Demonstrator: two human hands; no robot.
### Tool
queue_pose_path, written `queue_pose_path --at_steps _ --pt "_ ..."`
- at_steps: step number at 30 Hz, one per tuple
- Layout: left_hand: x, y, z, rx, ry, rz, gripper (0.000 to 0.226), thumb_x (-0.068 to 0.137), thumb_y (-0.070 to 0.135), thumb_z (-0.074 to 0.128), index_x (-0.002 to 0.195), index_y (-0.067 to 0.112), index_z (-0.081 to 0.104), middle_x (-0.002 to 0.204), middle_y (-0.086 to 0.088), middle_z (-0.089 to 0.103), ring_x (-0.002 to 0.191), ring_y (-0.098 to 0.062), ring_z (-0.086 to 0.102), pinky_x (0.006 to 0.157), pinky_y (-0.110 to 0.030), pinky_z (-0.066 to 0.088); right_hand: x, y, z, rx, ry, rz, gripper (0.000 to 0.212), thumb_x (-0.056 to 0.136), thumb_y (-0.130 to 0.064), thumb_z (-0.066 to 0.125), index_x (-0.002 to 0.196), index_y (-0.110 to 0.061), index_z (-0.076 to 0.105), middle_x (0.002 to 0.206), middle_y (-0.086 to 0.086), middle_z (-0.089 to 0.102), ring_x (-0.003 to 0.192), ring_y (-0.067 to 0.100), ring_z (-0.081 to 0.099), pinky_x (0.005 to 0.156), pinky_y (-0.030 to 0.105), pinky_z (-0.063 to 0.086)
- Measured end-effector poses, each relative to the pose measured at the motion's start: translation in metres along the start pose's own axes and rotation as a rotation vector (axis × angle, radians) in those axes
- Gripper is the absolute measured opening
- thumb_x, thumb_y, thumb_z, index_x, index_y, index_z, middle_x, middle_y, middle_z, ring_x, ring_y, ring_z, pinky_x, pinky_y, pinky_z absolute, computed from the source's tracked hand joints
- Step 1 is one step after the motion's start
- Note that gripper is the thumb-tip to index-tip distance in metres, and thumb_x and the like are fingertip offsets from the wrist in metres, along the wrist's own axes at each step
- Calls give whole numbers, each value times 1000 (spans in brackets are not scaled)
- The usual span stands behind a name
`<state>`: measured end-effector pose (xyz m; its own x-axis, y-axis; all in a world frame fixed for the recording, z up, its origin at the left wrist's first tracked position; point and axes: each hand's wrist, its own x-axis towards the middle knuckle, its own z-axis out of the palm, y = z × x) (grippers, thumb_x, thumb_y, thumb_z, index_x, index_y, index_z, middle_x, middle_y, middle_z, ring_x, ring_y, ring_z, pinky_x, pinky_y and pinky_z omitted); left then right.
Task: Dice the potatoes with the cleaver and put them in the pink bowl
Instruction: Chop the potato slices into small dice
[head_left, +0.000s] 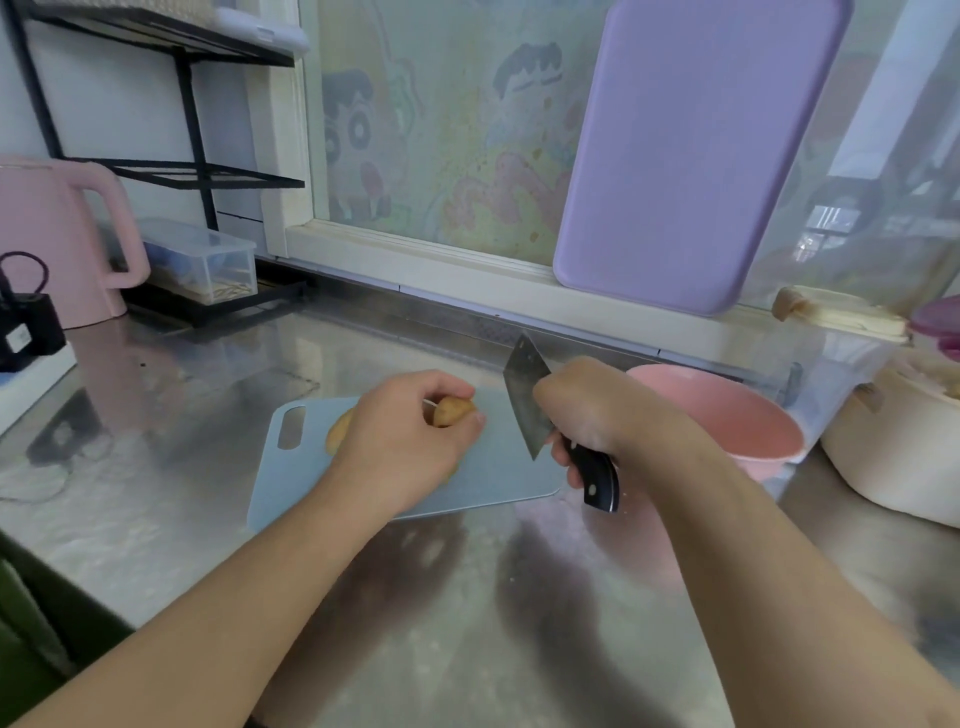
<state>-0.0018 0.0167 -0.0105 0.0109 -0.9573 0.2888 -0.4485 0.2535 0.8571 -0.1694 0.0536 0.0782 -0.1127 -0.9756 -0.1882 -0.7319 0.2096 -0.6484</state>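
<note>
Left hand (402, 441) hides most of brown-skinned potato (453, 410); pink plastic kettle (52, 239) cut off at left edge; pic blurry overall.
</note>
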Motion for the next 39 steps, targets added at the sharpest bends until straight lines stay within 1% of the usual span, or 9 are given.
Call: queue_pose_path --at_steps 3,6,8,11,13,16,21,24,39 --pt "7 15 16 244 -56 78 22 94 34 66 114 34 75 111 12 74 91 -11 69 78 -19 49 9 5 -2 -28 -2 9 24 90 0 35 79 2 57 60 17 61 38 25 57 46 21 45" --pt "9 18 36 451 -122 158 32 99 25 57 127 27 71 125 -1 63 112 -22 64 97 -32 52 15 10 -3 -57 -20 15 26 89 2 35 82 4 59 59 18 61 39 27 58 47 22 44" --pt "6 13 44 575 -153 171 28 98 23 54 120 25 71 119 -4 59 113 -29 61 94 -43 55 16 13 -3 -64 -27 13 25 89 2 35 84 5 60 61 19 62 41 28 58 48 23 45" --pt "0 10 47 681 -144 169 16 94 23 54 101 23 69 106 -3 60 103 -32 62 82 -46 57 17 16 -2 -63 -30 27 24 91 -1 37 83 3 59 62 18 61 42 27 57 49 23 45" --pt "0 10 44 646 -99 190 18 93 29 54 98 25 71 102 2 68 98 -29 65 82 -42 58 18 17 -1 -66 -35 30 23 91 -2 38 83 2 59 63 17 61 42 26 57 49 24 45" --pt "1 4 38 585 -81 195 26 94 28 53 107 33 75 93 7 76 99 -27 64 97 -35 49 18 15 0 -71 -46 32 24 93 -2 39 80 2 59 62 17 60 38 24 55 47 22 45" --pt "6 -12 32 424 -157 130 34 95 25 55 121 44 67 85 23 69 106 -25 60 102 -41 51 17 15 3 -102 -64 9 24 96 -2 37 86 2 59 66 18 62 41 25 57 48 23 45" --pt "9 -15 31 368 -166 134 27 95 29 59 112 47 68 90 30 67 110 -22 59 101 -41 52 17 14 5 -133 -80 -12 26 96 0 35 88 4 60 71 21 62 43 26 58 44 22 46" --pt "11 -18 30 284 -130 174 6 95 31 71 96 35 74 86 22 72 90 2 63 95 -28 49 19 15 3 -126 -41 -39 23 89 1 40 83 4 62 51 14 58 35 27 56 45 24 46"
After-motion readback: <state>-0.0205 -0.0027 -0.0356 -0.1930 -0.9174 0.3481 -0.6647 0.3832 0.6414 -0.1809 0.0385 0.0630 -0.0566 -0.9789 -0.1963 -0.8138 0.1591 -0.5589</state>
